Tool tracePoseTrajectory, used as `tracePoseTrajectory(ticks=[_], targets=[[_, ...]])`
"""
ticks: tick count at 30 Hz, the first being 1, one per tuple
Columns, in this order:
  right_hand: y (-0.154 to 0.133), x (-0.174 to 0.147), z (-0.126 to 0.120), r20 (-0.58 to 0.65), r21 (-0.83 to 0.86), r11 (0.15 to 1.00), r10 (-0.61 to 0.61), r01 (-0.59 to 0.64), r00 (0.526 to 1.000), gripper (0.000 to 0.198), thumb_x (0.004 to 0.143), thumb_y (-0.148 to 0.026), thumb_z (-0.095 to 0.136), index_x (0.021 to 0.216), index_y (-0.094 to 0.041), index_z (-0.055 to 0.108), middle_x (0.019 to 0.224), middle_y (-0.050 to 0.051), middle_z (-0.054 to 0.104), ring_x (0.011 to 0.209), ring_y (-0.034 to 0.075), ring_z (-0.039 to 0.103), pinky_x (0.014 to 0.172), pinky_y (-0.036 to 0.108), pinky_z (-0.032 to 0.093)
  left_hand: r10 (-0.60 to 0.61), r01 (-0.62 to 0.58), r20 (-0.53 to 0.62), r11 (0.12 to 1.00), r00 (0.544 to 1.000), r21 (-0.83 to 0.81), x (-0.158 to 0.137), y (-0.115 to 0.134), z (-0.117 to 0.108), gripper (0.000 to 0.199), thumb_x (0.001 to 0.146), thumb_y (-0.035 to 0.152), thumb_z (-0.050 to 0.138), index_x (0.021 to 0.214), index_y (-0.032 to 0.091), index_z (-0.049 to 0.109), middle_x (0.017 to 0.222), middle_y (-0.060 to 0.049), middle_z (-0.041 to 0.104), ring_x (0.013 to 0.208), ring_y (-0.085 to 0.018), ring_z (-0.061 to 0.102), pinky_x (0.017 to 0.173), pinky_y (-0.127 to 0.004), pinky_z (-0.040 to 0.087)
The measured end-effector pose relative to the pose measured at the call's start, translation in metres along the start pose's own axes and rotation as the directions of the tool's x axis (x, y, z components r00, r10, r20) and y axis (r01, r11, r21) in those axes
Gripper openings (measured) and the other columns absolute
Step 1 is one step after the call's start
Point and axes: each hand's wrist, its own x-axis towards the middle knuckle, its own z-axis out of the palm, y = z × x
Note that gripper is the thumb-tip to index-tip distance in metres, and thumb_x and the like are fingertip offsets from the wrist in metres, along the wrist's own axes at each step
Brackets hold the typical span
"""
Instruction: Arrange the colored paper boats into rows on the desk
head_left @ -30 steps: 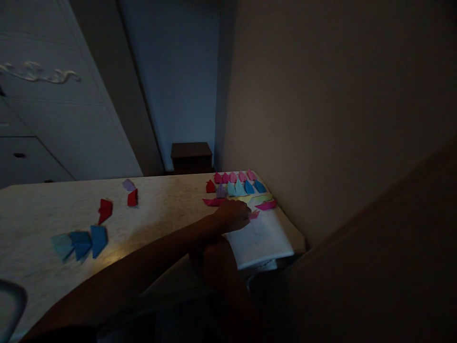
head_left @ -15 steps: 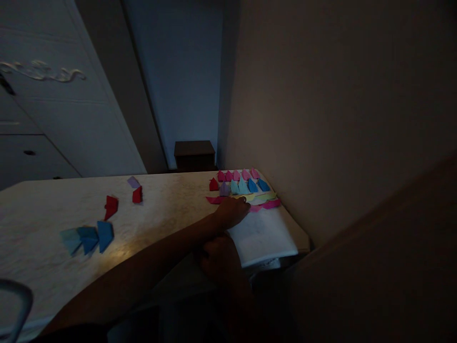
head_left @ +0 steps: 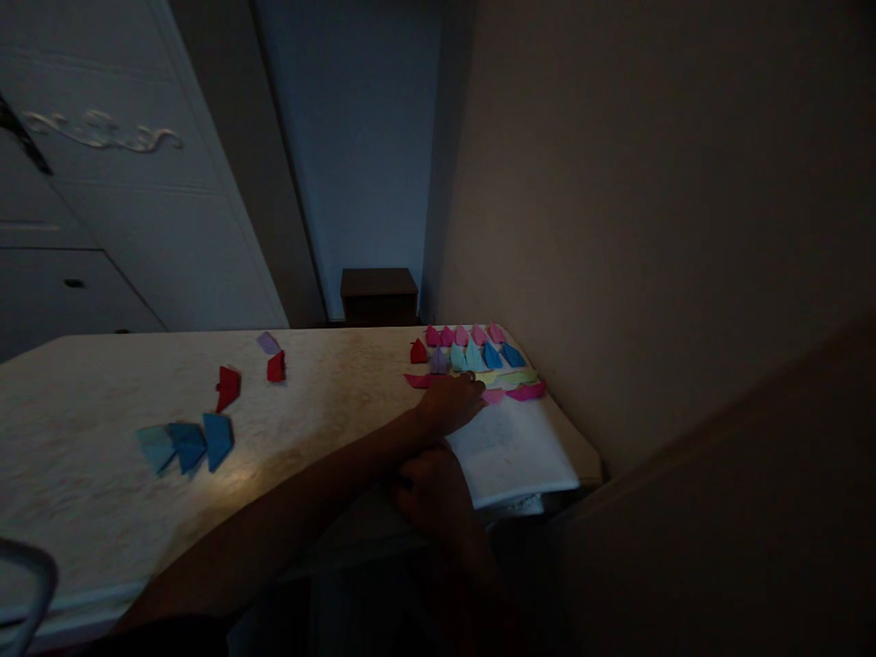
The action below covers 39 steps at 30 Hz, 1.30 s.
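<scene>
My left hand (head_left: 450,403) reaches across the table to the rows of folded paper on the right, its fingers bent and closed at a pink folded paper (head_left: 493,396). Beside that lie a magenta folded paper (head_left: 526,391), a yellow one (head_left: 494,377) and another dark pink one (head_left: 418,380), partly behind the hand. My right hand (head_left: 434,488) is curled closed at the table's near edge, under my left forearm. Whatever its fingers hold, if anything, is hidden in shadow. A white sheet or packet (head_left: 520,447) lies just right of both hands.
Upright folded papers in pink (head_left: 462,336), red (head_left: 418,351), purple (head_left: 439,359) and blue (head_left: 492,355) stand in rows. Loose red (head_left: 228,388) and blue pieces (head_left: 218,442) lie on the left. A wall (head_left: 616,228) bounds the right; a grey curved bar (head_left: 41,575) shows lower left.
The view has swung slightly left, so everything appears a little further right. My left hand stays at the pink paper and my right hand stays at the table edge.
</scene>
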Motion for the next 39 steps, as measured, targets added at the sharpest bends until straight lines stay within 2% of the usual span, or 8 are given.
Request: tracePoseTrajectory(ticks=[6,12,18,25,28,31,36,39], targets=[[0.002,-0.001,-0.001,-0.027,0.093,0.994,-0.062,0.064,0.998,0.027,0.077,-0.019,0.069,0.051,-0.019,0.066,0.053,0.000,0.067,0.050,0.013,0.056,0.063,0.028,0.037,-0.086,0.080,-0.085,0.994,0.993,-0.072,-0.030,-0.009,-0.010,0.032,0.096,0.038,0.045,0.091,0.016,0.067,0.091,-0.009,0.069,0.082,-0.023,0.066,0.066,-0.031,0.048],[0.000,0.000,-0.006,-0.017,0.145,0.989,-0.010,0.013,1.000,0.025,0.083,-0.021,0.064,0.058,-0.020,0.065,0.060,0.000,0.066,0.061,0.014,0.059,0.067,0.027,0.040,-0.232,0.221,-0.081,0.967,0.969,-0.126,-0.097,-0.039,-0.015,0.029,0.093,0.033,0.049,0.075,0.017,0.063,0.075,-0.005,0.066,0.068,-0.018,0.061,0.062,-0.028,0.040],[0.000,-0.001,-0.008,-0.018,0.249,0.969,0.007,-0.003,1.000,0.022,0.093,-0.028,0.055,0.080,-0.023,0.072,0.078,0.001,0.073,0.075,0.017,0.065,0.078,0.031,0.045,-0.238,0.210,-0.144,0.960,0.960,-0.184,-0.175,-0.064,-0.017,0.028,0.090,0.029,0.049,0.065,0.018,0.055,0.062,0.000,0.056,0.057,-0.013,0.051,0.057,-0.026,0.034],[0.005,-0.005,-0.006,-0.021,0.293,0.956,0.033,-0.025,0.999,0.028,0.094,-0.039,0.052,0.085,-0.024,0.074,0.084,0.003,0.075,0.079,0.020,0.068,0.080,0.037,0.050,-0.248,0.169,-0.230,0.934,0.941,-0.315,-0.250,-0.086,-0.016,0.032,0.091,0.029,0.047,0.061,0.018,0.048,0.059,0.003,0.049,0.052,-0.010,0.046,0.053,-0.024,0.030],[0.007,-0.006,-0.006,0.010,0.288,0.956,0.045,-0.046,0.999,0.030,0.093,-0.043,0.053,0.085,-0.025,0.076,0.085,0.004,0.076,0.080,0.021,0.069,0.082,0.038,0.051,-0.324,0.204,-0.275,0.899,0.905,-0.387,-0.270,-0.092,-0.016,0.034,0.091,0.031,0.046,0.060,0.018,0.046,0.058,0.003,0.047,0.052,-0.009,0.045,0.053,-0.023,0.030],[0.010,-0.004,-0.008,0.066,0.301,0.948,0.085,-0.101,0.994,0.032,0.090,-0.048,0.054,0.086,-0.026,0.077,0.087,0.004,0.076,0.081,0.023,0.070,0.079,0.037,0.053,-0.442,0.261,-0.337,0.846,0.831,-0.465,-0.282,-0.092,-0.015,0.035,0.092,0.033,0.045,0.059,0.019,0.045,0.056,0.004,0.044,0.051,-0.009,0.043,0.053,-0.023,0.030],[0.004,0.012,-0.013,0.214,0.345,0.920,0.117,-0.187,0.970,0.032,0.088,-0.049,0.055,0.087,-0.026,0.077,0.086,0.005,0.076,0.081,0.024,0.070,0.075,0.035,0.055,-0.572,0.322,-0.374,0.770,0.730,-0.550,-0.284,-0.086,-0.016,0.035,0.091,0.034,0.045,0.059,0.019,0.045,0.056,0.004,0.044,0.052,-0.010,0.044,0.055,-0.024,0.031],[-0.008,0.033,-0.009,0.235,0.367,0.914,0.087,-0.171,0.968,0.029,0.088,-0.047,0.056,0.092,-0.026,0.076,0.091,0.005,0.076,0.085,0.024,0.069,0.077,0.035,0.054,-0.633,0.347,-0.393,0.731,0.667,-0.587,-0.284,-0.086,-0.018,0.035,0.089,0.033,0.046,0.058,0.019,0.044,0.054,0.004,0.044,0.051,-0.010,0.043,0.054,-0.024,0.030]])
